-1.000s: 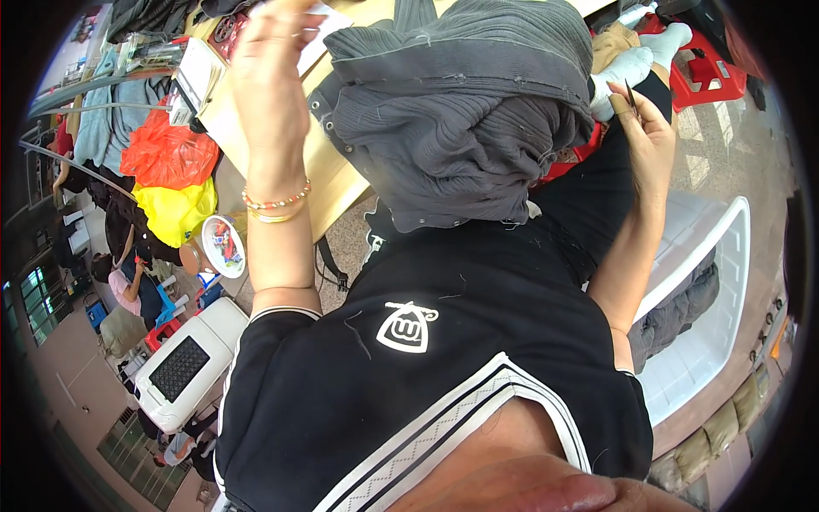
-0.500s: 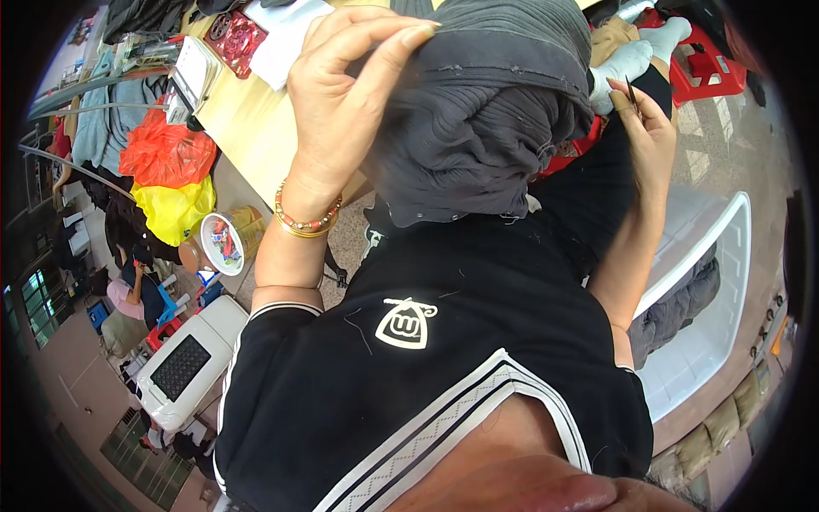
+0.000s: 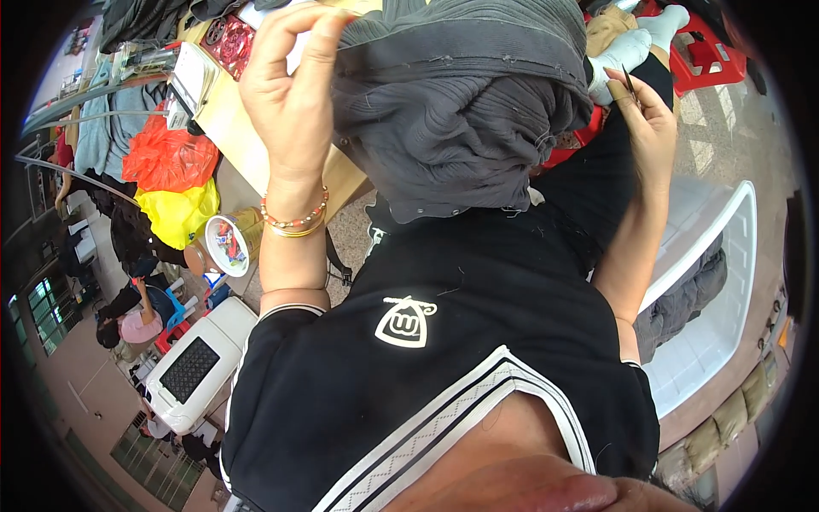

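Observation:
A bunched grey ribbed knit garment (image 3: 461, 111) hangs in front of my chest, above my black shirt. My left hand (image 3: 294, 94) is raised at the garment's upper left edge, thumb and fingers pinching the grey fabric. A beaded bracelet and a gold bangle sit on that wrist. My right hand (image 3: 644, 115) is held up to the right of the garment, apart from it, fingers closed on small dark thread snips (image 3: 629, 84) that point upward.
A white plastic bin (image 3: 725, 282) holding dark clothing stands at my right. A wooden table (image 3: 230, 128) lies behind my left hand, with red and yellow plastic bags (image 3: 171, 183) beside it. A white appliance (image 3: 192, 367) sits lower left. A red stool (image 3: 704, 47) is top right.
My left hand has come down from its raised position to the garment's top edge and pinched the fabric. The right hand with the snips has stayed in place.

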Available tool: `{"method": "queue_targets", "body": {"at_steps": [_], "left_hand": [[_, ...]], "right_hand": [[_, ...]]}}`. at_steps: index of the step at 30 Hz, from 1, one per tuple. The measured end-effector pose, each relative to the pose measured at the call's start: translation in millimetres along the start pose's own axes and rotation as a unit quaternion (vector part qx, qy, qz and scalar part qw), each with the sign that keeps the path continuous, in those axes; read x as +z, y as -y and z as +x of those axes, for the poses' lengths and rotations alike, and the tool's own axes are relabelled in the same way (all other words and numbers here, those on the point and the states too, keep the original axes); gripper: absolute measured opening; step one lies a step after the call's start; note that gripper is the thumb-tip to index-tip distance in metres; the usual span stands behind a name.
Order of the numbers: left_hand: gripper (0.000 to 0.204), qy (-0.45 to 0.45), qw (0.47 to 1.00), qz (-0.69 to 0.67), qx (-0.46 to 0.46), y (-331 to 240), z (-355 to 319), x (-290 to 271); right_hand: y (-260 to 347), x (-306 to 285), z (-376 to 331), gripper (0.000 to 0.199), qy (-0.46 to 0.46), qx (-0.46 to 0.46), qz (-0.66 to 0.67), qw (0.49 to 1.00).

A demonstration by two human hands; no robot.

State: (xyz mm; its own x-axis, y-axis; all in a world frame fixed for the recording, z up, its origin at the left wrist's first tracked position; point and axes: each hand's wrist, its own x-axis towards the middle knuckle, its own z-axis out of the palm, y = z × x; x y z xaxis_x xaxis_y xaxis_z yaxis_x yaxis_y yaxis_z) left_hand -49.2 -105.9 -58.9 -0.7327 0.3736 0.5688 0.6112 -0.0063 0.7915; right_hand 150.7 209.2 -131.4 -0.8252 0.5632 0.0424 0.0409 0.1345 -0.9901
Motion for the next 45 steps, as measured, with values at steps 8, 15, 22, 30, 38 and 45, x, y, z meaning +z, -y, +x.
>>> {"method": "queue_targets", "body": {"at_steps": [8,15,22,30,38,45], "left_hand": [[0.03,-0.008,0.984,-0.132,-0.117,11,10,-14],[0.02,0.191,0.959,-0.079,-0.192,-8,5,0],[0.012,0.226,0.936,-0.147,-0.226,-12,20,-13],[0.015,0.21,0.941,-0.122,-0.234,-10,24,-10],[0.014,0.207,0.937,-0.135,-0.246,-3,16,-9],[0.012,0.206,0.937,-0.137,-0.248,-5,13,-6]], "right_hand": [[3,1,0,0.013,-0.042,-0.017,-0.014,0.999],[17,5,1,0.021,-0.143,-0.142,-0.37,0.907],[48,15,-8,0.005,-0.102,-0.147,-0.128,0.976],[70,56,-20,0.041,0.045,-0.314,-0.175,0.932],[56,63,-24,0.046,-0.005,-0.32,-0.172,0.932],[50,67,-24,0.048,0.0,-0.299,-0.15,0.942]]}}
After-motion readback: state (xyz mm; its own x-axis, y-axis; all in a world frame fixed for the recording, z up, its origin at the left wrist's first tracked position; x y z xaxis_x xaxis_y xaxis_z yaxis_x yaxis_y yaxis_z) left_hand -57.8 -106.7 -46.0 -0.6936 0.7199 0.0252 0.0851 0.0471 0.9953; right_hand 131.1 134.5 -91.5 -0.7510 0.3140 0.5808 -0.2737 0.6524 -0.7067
